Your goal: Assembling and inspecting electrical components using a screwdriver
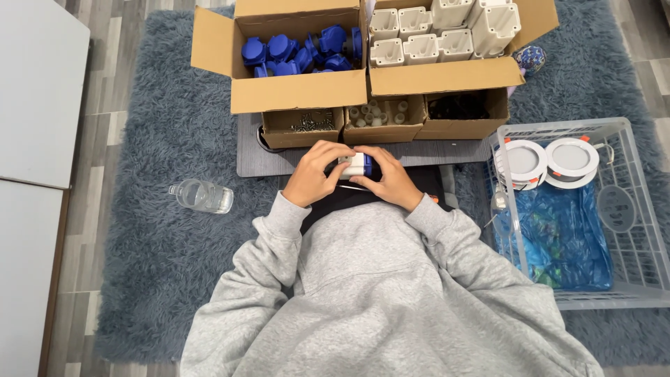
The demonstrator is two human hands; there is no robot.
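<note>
- Head view: the left hand (pixel 315 174) and the right hand (pixel 391 180) both grip a small white block (pixel 354 165).
- The block has a blue end and is partly hidden by fingers.

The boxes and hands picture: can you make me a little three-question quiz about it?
1. True or false: both hands hold the small white and blue part.
2. What colour are the parts in the cardboard box at top left: A red, B blue, C green?
3. What lies on the rug by the left hand?

Key: 1 true, with the right hand too. 2 B. 3 a clear plastic bottle.
</note>
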